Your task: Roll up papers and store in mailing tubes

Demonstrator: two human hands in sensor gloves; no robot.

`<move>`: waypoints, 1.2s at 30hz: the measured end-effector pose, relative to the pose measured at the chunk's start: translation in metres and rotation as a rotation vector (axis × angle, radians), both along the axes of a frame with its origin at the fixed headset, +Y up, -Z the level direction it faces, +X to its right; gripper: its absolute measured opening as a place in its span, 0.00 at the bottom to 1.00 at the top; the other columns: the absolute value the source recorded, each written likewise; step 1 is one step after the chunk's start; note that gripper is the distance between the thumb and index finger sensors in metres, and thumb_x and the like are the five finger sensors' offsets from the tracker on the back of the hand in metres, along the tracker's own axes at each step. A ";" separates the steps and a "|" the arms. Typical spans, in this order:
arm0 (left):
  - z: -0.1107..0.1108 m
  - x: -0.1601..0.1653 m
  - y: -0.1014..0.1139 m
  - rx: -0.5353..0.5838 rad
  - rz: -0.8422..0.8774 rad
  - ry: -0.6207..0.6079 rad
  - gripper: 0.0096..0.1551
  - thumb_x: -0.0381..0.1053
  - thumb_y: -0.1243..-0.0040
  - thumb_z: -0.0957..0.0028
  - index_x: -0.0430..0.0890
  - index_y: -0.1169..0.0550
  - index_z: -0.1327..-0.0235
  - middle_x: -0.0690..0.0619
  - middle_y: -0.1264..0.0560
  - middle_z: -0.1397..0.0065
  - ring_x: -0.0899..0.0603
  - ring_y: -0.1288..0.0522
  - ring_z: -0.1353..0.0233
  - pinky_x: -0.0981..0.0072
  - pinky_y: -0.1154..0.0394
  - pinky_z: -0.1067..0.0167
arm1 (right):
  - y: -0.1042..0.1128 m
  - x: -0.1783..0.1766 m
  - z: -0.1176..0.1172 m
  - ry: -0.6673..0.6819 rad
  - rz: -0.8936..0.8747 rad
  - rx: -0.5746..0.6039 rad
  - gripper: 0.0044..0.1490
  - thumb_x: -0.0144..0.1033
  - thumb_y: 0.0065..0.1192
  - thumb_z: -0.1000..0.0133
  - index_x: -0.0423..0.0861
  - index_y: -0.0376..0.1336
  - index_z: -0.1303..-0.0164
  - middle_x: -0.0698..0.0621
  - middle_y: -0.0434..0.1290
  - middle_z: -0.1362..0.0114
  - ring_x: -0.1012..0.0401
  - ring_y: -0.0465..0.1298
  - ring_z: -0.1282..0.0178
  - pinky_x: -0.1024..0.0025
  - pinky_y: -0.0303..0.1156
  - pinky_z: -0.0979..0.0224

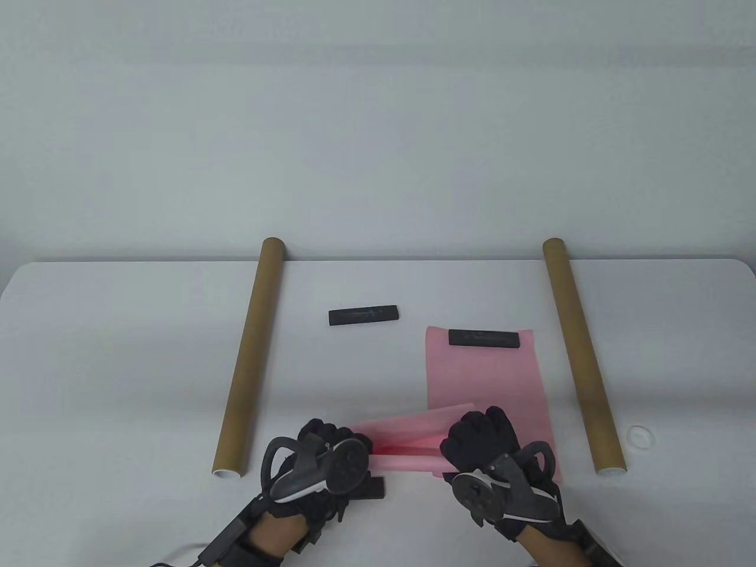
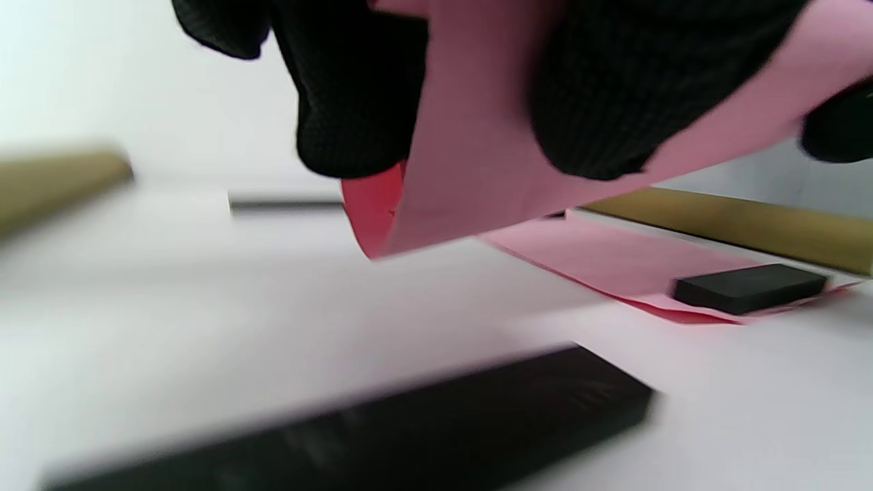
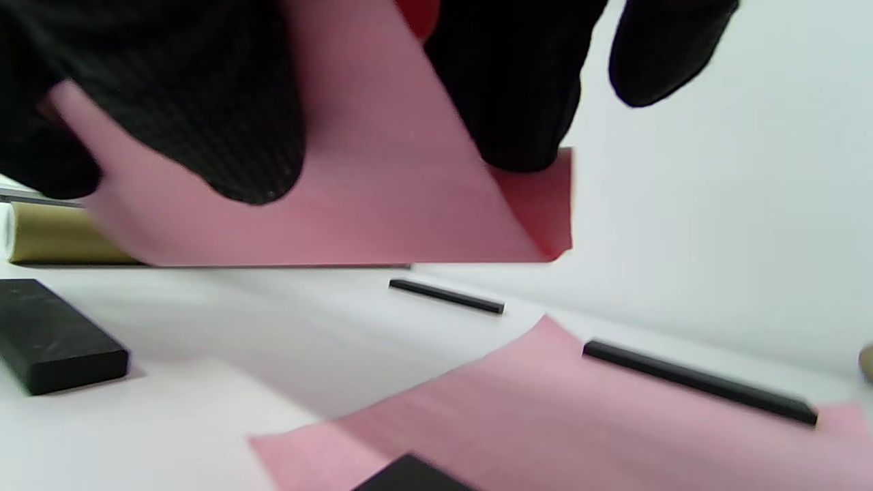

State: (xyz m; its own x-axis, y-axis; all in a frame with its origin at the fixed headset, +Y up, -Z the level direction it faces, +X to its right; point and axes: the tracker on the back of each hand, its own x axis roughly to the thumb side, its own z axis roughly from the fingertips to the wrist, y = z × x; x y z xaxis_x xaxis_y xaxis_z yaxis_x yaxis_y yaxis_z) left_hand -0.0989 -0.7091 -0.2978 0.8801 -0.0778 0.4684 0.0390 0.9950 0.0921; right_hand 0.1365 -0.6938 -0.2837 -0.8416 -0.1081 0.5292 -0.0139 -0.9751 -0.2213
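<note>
A pink paper (image 1: 407, 443), partly curled into a loose roll, is held just above the table's near edge. My left hand (image 1: 339, 443) grips its left end and my right hand (image 1: 472, 440) grips its right end. In both wrist views the gloved fingers curl round this pink paper (image 2: 470, 150) (image 3: 382, 204). A second pink sheet (image 1: 484, 378) lies flat behind my right hand, with a black bar (image 1: 484, 338) weighing down its far edge. Two brown mailing tubes lie lengthwise: the left tube (image 1: 248, 360) beside my left hand and the right tube (image 1: 582, 354) beyond the flat sheet.
A loose black bar (image 1: 363, 315) lies at mid-table between the tubes. Another black bar (image 1: 372, 487) sits partly under my left hand. A small white cap (image 1: 640, 436) rests right of the right tube. The table's far edge runs just behind the tube ends.
</note>
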 end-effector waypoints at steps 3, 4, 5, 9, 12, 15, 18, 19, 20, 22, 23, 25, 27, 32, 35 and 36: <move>0.011 0.011 0.006 0.250 -0.209 -0.092 0.44 0.69 0.30 0.63 0.56 0.31 0.34 0.57 0.22 0.37 0.47 0.21 0.34 0.42 0.35 0.28 | -0.001 0.005 -0.003 -0.008 -0.070 -0.082 0.25 0.51 0.76 0.49 0.47 0.76 0.49 0.46 0.79 0.36 0.41 0.77 0.30 0.29 0.64 0.27; 0.014 0.013 0.007 0.267 -0.215 -0.101 0.45 0.69 0.30 0.64 0.56 0.32 0.33 0.57 0.23 0.36 0.47 0.21 0.33 0.42 0.36 0.27 | -0.002 0.007 -0.005 -0.003 -0.106 -0.131 0.25 0.51 0.76 0.49 0.47 0.77 0.50 0.46 0.80 0.37 0.41 0.77 0.31 0.29 0.64 0.27; 0.015 0.014 0.007 0.263 -0.196 -0.101 0.46 0.68 0.29 0.64 0.55 0.32 0.33 0.56 0.23 0.35 0.47 0.22 0.32 0.41 0.36 0.27 | -0.002 0.008 -0.006 0.005 -0.130 -0.156 0.24 0.51 0.75 0.49 0.47 0.77 0.51 0.46 0.80 0.37 0.41 0.77 0.31 0.29 0.65 0.28; 0.014 0.014 0.008 0.252 -0.176 -0.106 0.38 0.66 0.27 0.64 0.57 0.27 0.39 0.61 0.18 0.48 0.52 0.16 0.44 0.43 0.33 0.28 | -0.004 0.008 -0.007 0.041 -0.164 -0.233 0.26 0.55 0.75 0.50 0.46 0.78 0.53 0.46 0.81 0.39 0.41 0.78 0.33 0.28 0.65 0.29; 0.008 0.008 0.006 0.112 -0.105 -0.073 0.27 0.66 0.30 0.62 0.60 0.20 0.50 0.62 0.15 0.58 0.53 0.14 0.52 0.45 0.31 0.29 | -0.004 0.004 -0.001 0.036 -0.054 -0.067 0.40 0.61 0.77 0.54 0.46 0.73 0.40 0.43 0.75 0.30 0.39 0.73 0.26 0.28 0.63 0.26; 0.001 0.000 0.002 -0.031 0.011 -0.049 0.25 0.66 0.31 0.61 0.59 0.19 0.52 0.61 0.14 0.60 0.53 0.13 0.54 0.44 0.31 0.29 | 0.000 -0.001 0.004 0.054 -0.024 0.072 0.43 0.58 0.78 0.54 0.47 0.69 0.33 0.44 0.70 0.24 0.39 0.69 0.21 0.28 0.61 0.23; -0.002 -0.002 -0.001 -0.059 0.005 -0.048 0.25 0.67 0.33 0.60 0.59 0.18 0.52 0.61 0.14 0.59 0.52 0.13 0.53 0.44 0.31 0.29 | 0.000 -0.004 0.006 0.060 -0.030 0.089 0.35 0.53 0.77 0.51 0.48 0.71 0.36 0.46 0.73 0.26 0.41 0.70 0.21 0.30 0.61 0.22; -0.002 -0.002 -0.001 -0.046 -0.001 -0.048 0.25 0.67 0.34 0.60 0.59 0.18 0.51 0.61 0.14 0.58 0.52 0.13 0.52 0.44 0.31 0.29 | 0.000 -0.003 0.006 0.056 -0.015 0.090 0.32 0.53 0.75 0.50 0.49 0.73 0.39 0.47 0.74 0.28 0.41 0.71 0.22 0.30 0.62 0.22; -0.001 -0.002 -0.002 -0.039 -0.005 -0.049 0.26 0.67 0.34 0.60 0.59 0.19 0.50 0.61 0.14 0.56 0.52 0.13 0.50 0.44 0.31 0.29 | 0.000 -0.002 0.005 0.053 -0.018 0.087 0.31 0.53 0.74 0.49 0.49 0.73 0.40 0.47 0.75 0.29 0.42 0.72 0.22 0.31 0.63 0.23; 0.001 -0.001 -0.002 0.004 -0.017 -0.049 0.37 0.67 0.33 0.61 0.57 0.25 0.37 0.59 0.17 0.44 0.50 0.16 0.41 0.43 0.34 0.28 | -0.001 0.001 0.001 0.049 -0.052 0.039 0.29 0.54 0.73 0.48 0.48 0.75 0.43 0.47 0.77 0.31 0.42 0.74 0.24 0.31 0.63 0.23; 0.002 0.000 -0.002 0.044 -0.037 -0.061 0.40 0.67 0.32 0.61 0.56 0.28 0.34 0.57 0.19 0.39 0.48 0.18 0.37 0.42 0.35 0.27 | -0.002 0.001 0.000 0.050 -0.064 0.012 0.30 0.56 0.72 0.48 0.48 0.75 0.44 0.47 0.78 0.32 0.42 0.75 0.25 0.30 0.64 0.24; 0.005 0.002 0.001 0.136 -0.087 -0.080 0.43 0.67 0.30 0.63 0.55 0.30 0.33 0.57 0.21 0.37 0.47 0.19 0.34 0.41 0.36 0.27 | -0.003 0.002 -0.003 0.045 -0.065 -0.031 0.31 0.59 0.70 0.49 0.47 0.77 0.48 0.46 0.79 0.35 0.42 0.76 0.27 0.30 0.64 0.25; 0.007 0.003 0.003 0.184 -0.108 -0.095 0.42 0.66 0.28 0.63 0.56 0.29 0.34 0.58 0.20 0.39 0.48 0.19 0.35 0.41 0.35 0.28 | -0.004 0.002 -0.005 0.045 -0.053 -0.051 0.33 0.62 0.68 0.49 0.47 0.78 0.51 0.47 0.81 0.37 0.42 0.78 0.30 0.30 0.66 0.25; 0.004 0.000 0.004 0.152 -0.074 -0.080 0.34 0.65 0.29 0.62 0.57 0.24 0.41 0.61 0.16 0.51 0.52 0.14 0.46 0.44 0.33 0.28 | -0.005 0.003 -0.004 0.047 -0.062 -0.060 0.40 0.67 0.68 0.52 0.46 0.76 0.45 0.45 0.78 0.33 0.40 0.75 0.27 0.30 0.65 0.26; 0.000 -0.004 0.004 0.032 0.015 -0.063 0.33 0.68 0.31 0.63 0.57 0.21 0.44 0.62 0.15 0.56 0.53 0.13 0.51 0.43 0.33 0.28 | -0.003 0.002 0.000 0.045 -0.044 0.030 0.45 0.61 0.75 0.53 0.47 0.68 0.30 0.44 0.69 0.23 0.39 0.68 0.20 0.29 0.61 0.22; -0.001 -0.005 0.004 -0.005 0.040 -0.049 0.32 0.68 0.32 0.63 0.57 0.20 0.45 0.62 0.14 0.58 0.53 0.13 0.52 0.43 0.33 0.28 | -0.002 0.002 0.001 0.043 -0.050 0.060 0.44 0.57 0.76 0.52 0.47 0.67 0.29 0.45 0.69 0.22 0.39 0.68 0.19 0.29 0.61 0.22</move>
State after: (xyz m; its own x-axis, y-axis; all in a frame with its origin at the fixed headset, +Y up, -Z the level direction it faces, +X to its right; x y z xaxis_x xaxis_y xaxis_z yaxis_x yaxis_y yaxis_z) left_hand -0.1035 -0.7049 -0.2989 0.8585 -0.0404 0.5112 -0.0058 0.9961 0.0884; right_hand 0.1385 -0.6954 -0.2824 -0.8236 -0.0988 0.5585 -0.0734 -0.9579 -0.2777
